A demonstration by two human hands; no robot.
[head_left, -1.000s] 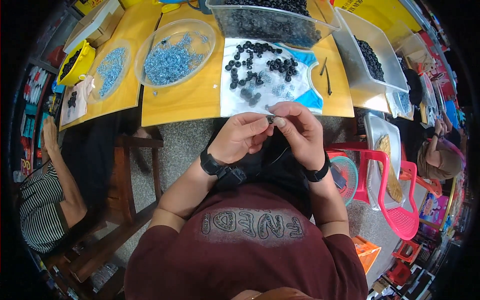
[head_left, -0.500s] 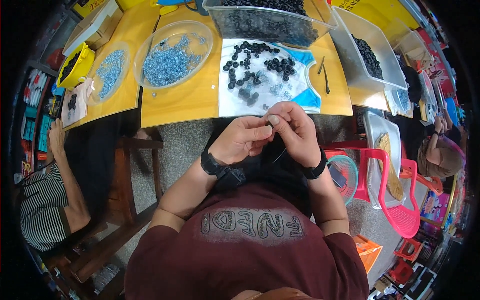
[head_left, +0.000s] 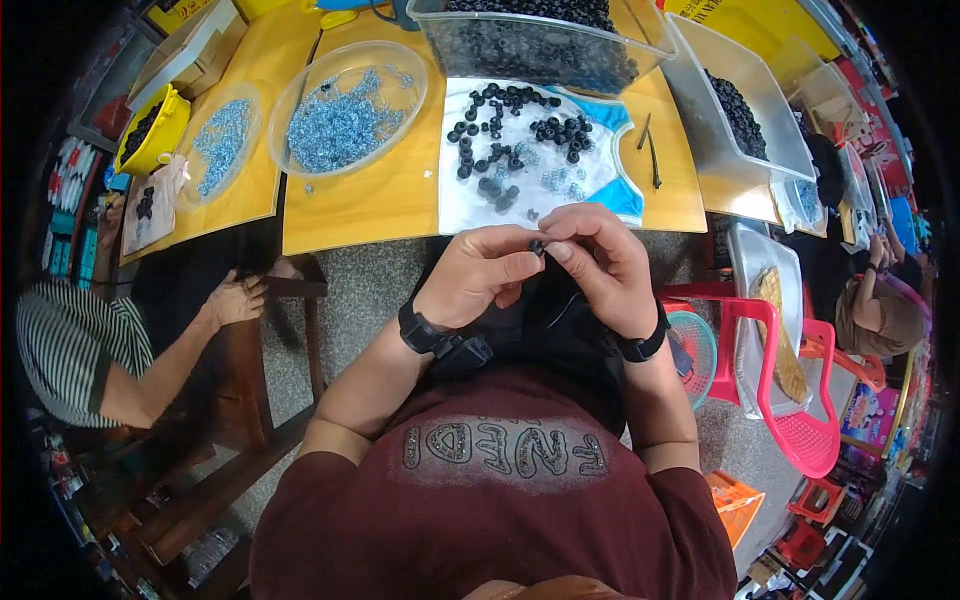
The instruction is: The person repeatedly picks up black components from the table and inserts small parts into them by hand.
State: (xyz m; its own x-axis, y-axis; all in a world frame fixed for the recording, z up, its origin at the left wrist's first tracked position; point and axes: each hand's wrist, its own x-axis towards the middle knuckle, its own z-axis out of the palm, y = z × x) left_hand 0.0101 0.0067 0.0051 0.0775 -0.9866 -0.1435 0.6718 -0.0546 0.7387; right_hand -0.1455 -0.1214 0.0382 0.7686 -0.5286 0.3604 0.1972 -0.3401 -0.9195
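Note:
My left hand (head_left: 470, 278) pinches a small black round part (head_left: 537, 247) between thumb and fingers, just off the table's near edge above my lap. From the other side, my right hand (head_left: 608, 272) has its thumb and fingertips closed in on the same part. Its exact shape is half hidden by the fingertips. Straight ahead of both hands lies a white cloth with blue trim (head_left: 470, 205), spread on the table. On it are loose black round parts (head_left: 565, 135) and a few small clear bluish pieces (head_left: 565, 182).
A clear bin (head_left: 540, 60) of black parts stands behind the cloth, another bin (head_left: 790, 150) to its right. Left of the cloth is a round tray (head_left: 275, 130) of clear bluish pieces. A pink chair (head_left: 770, 400) stands at right; a person in a striped shirt (head_left: 75, 345) sits at left.
My right hand has shifted slightly right and its fingers have loosened, so the black part shows now. At left, the other person's arm has come down from the table toward their lap.

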